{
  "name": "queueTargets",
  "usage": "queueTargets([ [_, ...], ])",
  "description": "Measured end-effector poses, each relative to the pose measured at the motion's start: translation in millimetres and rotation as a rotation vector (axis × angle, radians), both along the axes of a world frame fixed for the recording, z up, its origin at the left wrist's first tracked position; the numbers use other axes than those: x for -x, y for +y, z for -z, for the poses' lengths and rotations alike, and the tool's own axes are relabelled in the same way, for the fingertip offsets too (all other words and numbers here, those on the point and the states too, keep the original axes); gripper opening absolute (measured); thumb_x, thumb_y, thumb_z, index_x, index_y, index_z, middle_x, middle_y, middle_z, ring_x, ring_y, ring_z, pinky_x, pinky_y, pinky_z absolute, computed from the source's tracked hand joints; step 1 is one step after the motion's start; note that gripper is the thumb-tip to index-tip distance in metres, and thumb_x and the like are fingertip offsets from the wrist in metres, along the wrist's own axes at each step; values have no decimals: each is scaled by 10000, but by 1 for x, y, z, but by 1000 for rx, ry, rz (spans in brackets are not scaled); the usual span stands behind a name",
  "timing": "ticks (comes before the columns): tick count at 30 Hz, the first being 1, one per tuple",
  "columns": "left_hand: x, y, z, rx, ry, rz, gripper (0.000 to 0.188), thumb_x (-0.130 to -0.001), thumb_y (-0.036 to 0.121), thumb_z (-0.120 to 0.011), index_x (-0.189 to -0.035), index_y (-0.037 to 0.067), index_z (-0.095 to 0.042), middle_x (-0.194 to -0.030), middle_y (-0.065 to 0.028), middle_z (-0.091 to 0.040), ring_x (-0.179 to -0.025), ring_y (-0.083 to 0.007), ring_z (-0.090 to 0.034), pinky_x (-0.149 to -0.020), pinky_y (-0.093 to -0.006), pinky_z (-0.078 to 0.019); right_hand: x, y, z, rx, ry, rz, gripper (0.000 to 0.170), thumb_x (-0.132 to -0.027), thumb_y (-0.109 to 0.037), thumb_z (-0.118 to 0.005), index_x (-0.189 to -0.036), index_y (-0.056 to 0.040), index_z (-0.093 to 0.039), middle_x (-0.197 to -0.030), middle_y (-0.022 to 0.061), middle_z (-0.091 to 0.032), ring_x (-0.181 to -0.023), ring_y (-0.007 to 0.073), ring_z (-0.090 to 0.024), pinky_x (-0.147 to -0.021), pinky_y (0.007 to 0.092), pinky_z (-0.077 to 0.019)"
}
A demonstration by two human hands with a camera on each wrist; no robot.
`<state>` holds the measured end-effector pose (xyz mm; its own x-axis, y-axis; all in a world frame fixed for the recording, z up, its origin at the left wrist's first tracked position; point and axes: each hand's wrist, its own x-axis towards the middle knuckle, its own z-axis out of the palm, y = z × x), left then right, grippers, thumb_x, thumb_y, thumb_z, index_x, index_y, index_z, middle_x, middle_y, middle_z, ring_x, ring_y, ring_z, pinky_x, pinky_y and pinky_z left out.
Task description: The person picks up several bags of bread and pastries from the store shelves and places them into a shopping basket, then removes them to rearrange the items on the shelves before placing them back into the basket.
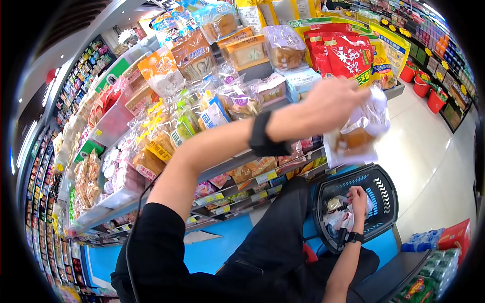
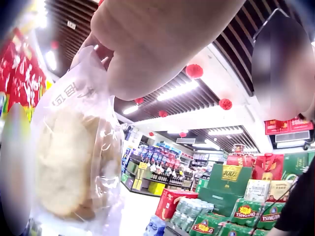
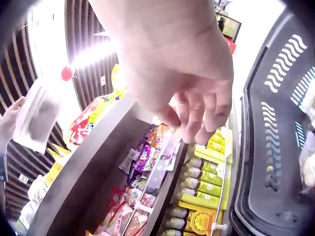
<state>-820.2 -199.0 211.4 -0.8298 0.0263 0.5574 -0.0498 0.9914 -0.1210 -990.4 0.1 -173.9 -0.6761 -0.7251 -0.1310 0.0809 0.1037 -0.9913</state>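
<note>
At the upper right of the head view, my left hand (image 1: 333, 106) grips the top of a clear and white plastic bag (image 1: 356, 139) with brown, bread-like food inside. Close up in the left wrist view, the bag (image 2: 74, 162) hangs upright below the left hand (image 2: 157, 44), its top pinched in the fingers. Over the dark basket (image 1: 391, 202) is my right hand (image 1: 358, 199), its fingers loosely bent. Nothing shows between those fingers in the right wrist view, where the right hand (image 3: 182, 73) is beside the basket (image 3: 256, 123).
Packaged breads (image 1: 192, 55) and red bags (image 1: 343, 55) fill the display at left and centre. Plastic packages (image 1: 338, 219) lie in the basket. Red buckets (image 1: 437, 101) stand by the far shelves. Green drink packs (image 2: 211, 223) and a red box (image 1: 454, 240) are on the right.
</note>
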Motion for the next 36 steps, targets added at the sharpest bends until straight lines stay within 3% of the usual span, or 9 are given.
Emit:
queueTargets([
  [4, 62, 30, 93, -152, -258, 35, 185, -779, 89, -593, -960, 70, -622, -801, -144, -670, -766, -353, -677, -610, -458, -537, -3, 15, 66, -62, -252, 172, 192, -925, -238, -562, -879, -56, -603, -685, 58, -605, -469, 134, -562, -392, 246, -413],
  [10, 92, 73, 245, -555, -421, 27, 162, -801, 92, -609, -958, 59, -627, -860, -155, -675, -848, -371, -664, -689, -473, -530, -36, 122, 144, -302, -603, 347, 414, -896, -430, -631, -671, -108, -497, -603, 43, -561, -493, 192, -580, -419, 286, -440],
  [14, 89, 64, 295, -697, -325, -30, 210, -824, 167, -641, -983, 35, -600, -1012, -171, -614, -986, -369, -586, -827, -469, -485, -22, 142, 155, -258, -550, 530, 328, -902, -293, -573, -649, -106, -480, -640, 54, -589, -488, 183, -570, -415, 285, -425],
  [21, 63, -5, 174, -631, -224, -105, 214, -836, 239, -625, -895, 39, -673, -923, -190, -651, -913, -367, -623, -810, -457, -503, -31, 121, 159, -268, -444, 454, 242, -918, -267, -563, -830, -42, -586, -700, 62, -599, -471, 148, -566, -386, 267, -418],
  [24, 63, -57, 125, -385, -260, -196, 245, -827, 234, -591, -885, 19, -693, -834, -188, -683, -790, -383, -648, -748, -460, -521, -32, 112, 176, -219, -463, 382, 189, -903, -217, -548, -877, -33, -582, -713, 78, -612, -458, 153, -565, -377, 272, -431],
  [28, 67, -118, 67, -162, -284, -462, 309, -769, 201, -546, -886, -41, -699, -893, -262, -680, -852, -415, -673, -777, -487, -544, -42, 101, 176, -301, -458, 275, 209, -873, -192, -543, -956, -3, -579, -751, 98, -625, -465, 170, -569, -395, 277, -448],
  [32, 62, -182, 25, -49, -284, -765, 400, -786, 232, -557, -1067, -27, -677, -1201, -284, -600, -1135, -434, -576, -908, -503, -494, -42, 102, 180, -296, -428, 249, 212, -880, -193, -544, -927, 9, -587, -751, 108, -633, -447, 183, -568, -378, 288, -437],
  [34, 51, -193, 9, -76, 16, -912, 623, -792, 311, -612, -1328, 16, -492, -1441, -278, -367, -1350, -453, -331, -1060, -499, -382, -44, 105, 175, -293, -396, 258, 211, -870, -185, -554, -913, 17, -593, -734, 114, -634, -439, 186, -570, -368, 290, -431],
  [36, 43, -256, 15, 26, 295, -879, 682, -793, 330, -632, -1375, 31, -440, -1442, -268, -371, -1364, -423, -286, -1099, -463, -332, -45, 108, 177, -323, -384, 272, 206, -867, -180, -554, -907, 19, -592, -722, 111, -633, -435, 185, -569, -368, 292, -431],
])
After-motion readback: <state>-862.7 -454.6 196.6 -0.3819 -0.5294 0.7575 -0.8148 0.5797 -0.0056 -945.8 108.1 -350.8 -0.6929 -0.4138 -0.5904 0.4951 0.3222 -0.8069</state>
